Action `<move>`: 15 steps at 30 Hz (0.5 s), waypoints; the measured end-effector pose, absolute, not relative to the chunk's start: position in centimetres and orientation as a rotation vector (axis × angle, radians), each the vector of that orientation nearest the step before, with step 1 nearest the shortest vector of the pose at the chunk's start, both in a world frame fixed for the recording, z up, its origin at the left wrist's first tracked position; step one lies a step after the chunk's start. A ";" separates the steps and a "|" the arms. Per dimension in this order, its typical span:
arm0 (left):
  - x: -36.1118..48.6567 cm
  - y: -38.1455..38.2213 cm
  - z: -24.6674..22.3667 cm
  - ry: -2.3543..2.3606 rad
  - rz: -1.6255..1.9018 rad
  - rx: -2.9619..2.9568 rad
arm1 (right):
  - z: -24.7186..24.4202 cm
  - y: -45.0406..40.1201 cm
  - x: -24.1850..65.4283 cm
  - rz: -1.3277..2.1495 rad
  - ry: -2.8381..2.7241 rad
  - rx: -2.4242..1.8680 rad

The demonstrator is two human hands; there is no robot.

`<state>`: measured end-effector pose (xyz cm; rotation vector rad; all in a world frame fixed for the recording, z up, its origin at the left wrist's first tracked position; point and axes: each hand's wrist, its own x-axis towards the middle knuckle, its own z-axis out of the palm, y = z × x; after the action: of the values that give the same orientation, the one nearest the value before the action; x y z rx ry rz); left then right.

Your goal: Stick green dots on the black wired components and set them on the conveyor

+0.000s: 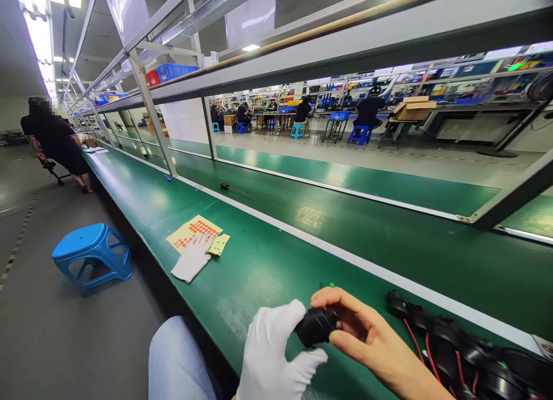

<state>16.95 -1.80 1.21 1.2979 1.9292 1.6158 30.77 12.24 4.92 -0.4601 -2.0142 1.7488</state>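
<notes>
Above the near part of the green bench, a black cylindrical part (317, 327) with ringed grooves is held between my two hands. My left hand (272, 348), in a white glove, curves its fingers and thumb around the left end. The bare fingers and thumb of my right hand (367, 331) grip the right end. To the right lies a row of similar black parts (458, 336) with red wires, partly cut off by the frame edge. Small green dots (332, 285) show on the bench just beyond my hands.
An empty white glove (192, 259) rests on a yellow sheet of red round stickers (184, 230), beside a smaller sheet with green dots (219, 244). A small black part with a wire (224, 186) lies farther back. A blue stool (86, 244) and a standing person (54, 138) are left.
</notes>
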 end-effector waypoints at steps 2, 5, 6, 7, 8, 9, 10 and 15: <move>17.4 -1.5 1.1 1.796 1.645 1.069 | 4.7 12.2 30.5 1.825 -1.970 -0.506; 17.8 -0.8 1.1 1.221 1.618 0.657 | 4.8 12.0 30.0 1.823 -1.966 -0.529; 17.9 -0.7 1.2 1.011 1.591 0.554 | 4.9 12.0 29.9 1.814 -1.981 -0.533; 17.9 -0.6 1.3 0.832 1.562 0.464 | 5.0 11.9 29.8 1.808 -1.995 -0.544; 17.9 -0.5 1.5 0.695 1.529 0.378 | 5.0 11.9 29.8 1.810 -2.004 -0.551; 17.9 -0.5 1.6 0.592 1.488 0.284 | 5.1 11.8 29.8 1.817 -2.011 -0.560; 17.9 -0.5 1.8 0.505 1.446 0.190 | 5.2 11.8 29.8 1.829 -2.016 -0.566; 18.0 -0.6 1.9 0.178 1.340 -0.020 | 5.4 11.3 29.9 1.923 -2.012 -0.645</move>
<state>17.99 -0.55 1.91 -0.0205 0.1781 1.3398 29.90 11.32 5.40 -0.6450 -2.0119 1.9226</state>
